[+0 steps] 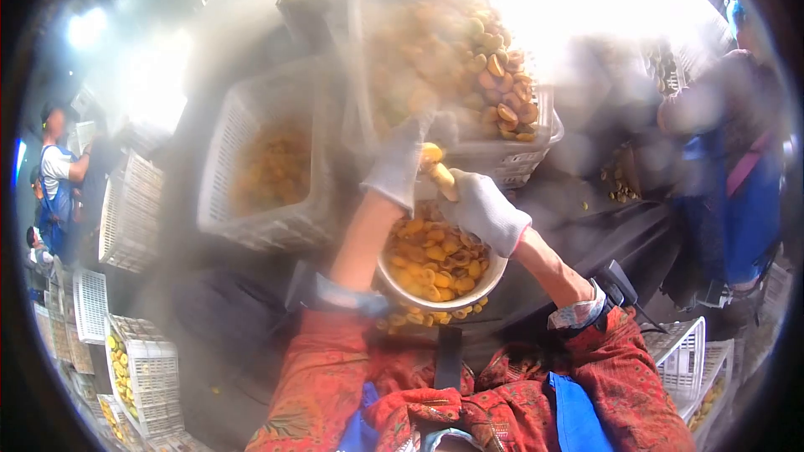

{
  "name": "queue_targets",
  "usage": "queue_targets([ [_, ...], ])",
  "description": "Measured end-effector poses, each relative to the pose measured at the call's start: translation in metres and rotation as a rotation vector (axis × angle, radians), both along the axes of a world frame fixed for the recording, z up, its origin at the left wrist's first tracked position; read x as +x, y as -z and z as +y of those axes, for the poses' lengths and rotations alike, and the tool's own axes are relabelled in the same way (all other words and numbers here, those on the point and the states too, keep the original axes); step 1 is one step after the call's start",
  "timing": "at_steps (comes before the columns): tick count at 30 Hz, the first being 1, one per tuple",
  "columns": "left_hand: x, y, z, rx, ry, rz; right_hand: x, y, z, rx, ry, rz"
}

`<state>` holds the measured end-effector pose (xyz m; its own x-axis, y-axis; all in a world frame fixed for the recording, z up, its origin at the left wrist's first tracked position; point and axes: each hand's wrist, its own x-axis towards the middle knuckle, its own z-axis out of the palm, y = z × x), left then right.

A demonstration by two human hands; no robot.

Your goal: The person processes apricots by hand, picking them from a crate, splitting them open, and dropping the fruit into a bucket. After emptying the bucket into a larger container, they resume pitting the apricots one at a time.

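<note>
My left hand (404,159), in a pale work glove, is closed around a yellow-orange fruit piece (430,153) that looks like an apricot or peach. Close beside it, my right hand (486,211), gloved the same way, is closed with its fingertips at another yellowish piece (442,181). Glare and haze blur the exact finger contact. Directly below both hands, a white round basin (494,272) holds many orange fruit halves (435,255). Beyond the hands, a large white crate (536,146) is heaped with whole-looking and split fruit (502,92).
Left of my arms stands a white slatted crate (218,176) with fruit inside. More crates (130,209) line the far left, and others (678,360) sit at lower right. A person in blue overalls (59,184) is at left; another person (729,167) is at right.
</note>
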<state>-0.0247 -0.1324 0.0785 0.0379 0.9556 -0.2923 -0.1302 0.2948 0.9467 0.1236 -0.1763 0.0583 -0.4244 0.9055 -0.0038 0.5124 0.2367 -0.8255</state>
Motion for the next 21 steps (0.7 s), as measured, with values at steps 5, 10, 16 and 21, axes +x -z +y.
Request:
queue_targets([
  [5, 0.016, -0.003, -0.012, 0.124, -0.298, -0.633, -0.004, -0.023, -0.013, -0.434, -0.059, 0.141],
  [10, 0.009, -0.005, -0.018, 0.245, -0.152, -0.679, -0.006, -0.038, -0.026, -0.443, -0.105, 0.197],
  [16, 0.014, -0.017, -0.023, 0.225, -0.193, -0.358, -0.005, 0.003, -0.016, 1.042, -0.052, -0.175],
  [21, 0.010, -0.009, -0.014, 0.150, -0.097, -0.590, 0.004, -0.004, -0.013, -0.124, -0.145, 0.094],
])
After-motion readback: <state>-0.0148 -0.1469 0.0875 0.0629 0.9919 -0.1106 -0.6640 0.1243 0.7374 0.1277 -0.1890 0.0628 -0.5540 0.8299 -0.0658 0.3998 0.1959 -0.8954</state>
